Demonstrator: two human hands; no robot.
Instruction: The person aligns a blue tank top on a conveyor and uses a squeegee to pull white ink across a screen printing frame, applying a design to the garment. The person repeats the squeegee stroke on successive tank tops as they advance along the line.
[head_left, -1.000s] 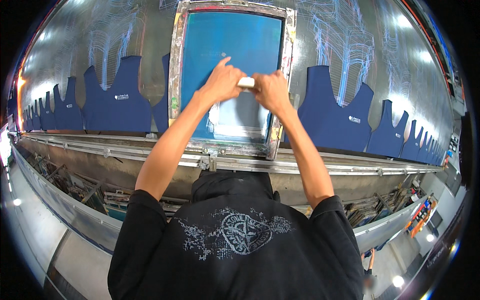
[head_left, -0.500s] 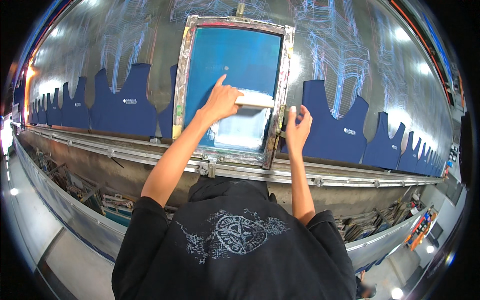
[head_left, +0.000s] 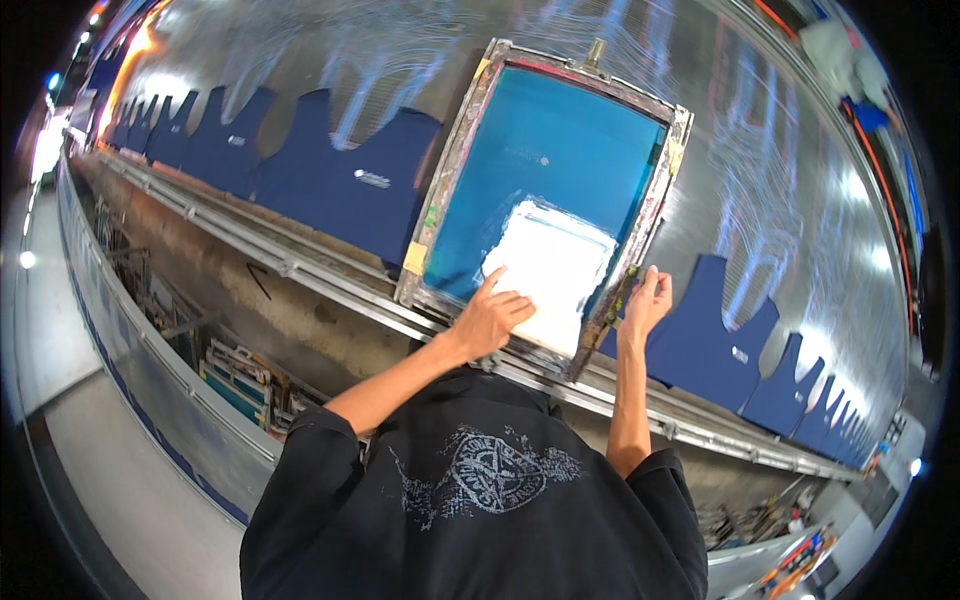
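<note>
A screen-printing frame point(head_left: 432, 215) with blue mesh point(head_left: 575, 125) lies tilted on the long table. A thick patch of white ink point(head_left: 550, 240) covers the mesh's near part. My left hand point(head_left: 490, 318) is at the near end of this patch, fingers curled over a pale squeegee that hardly stands out from the bright ink; its index finger stretches forward. Just outside the frame's right side, my right hand point(head_left: 645, 305) hovers with loosely bent fingers and nothing visible in them. Navy garment pieces lie on both sides, a left one point(head_left: 345, 185) and a right one point(head_left: 715, 335), each bearing a small white print.
Metal rails point(head_left: 330, 285) run along the table's near edge. Several more navy pieces point(head_left: 215, 145) continue in a row toward both ends. Below the edge, stored frames point(head_left: 235, 385) stand in a trough. A metal bar point(head_left: 605, 325) lies along the frame's right side.
My left hand has drawn the squeegee from mid-mesh to the near end, across the ink. My right hand stays beside the frame. The whole view has turned, so the table now slants.
</note>
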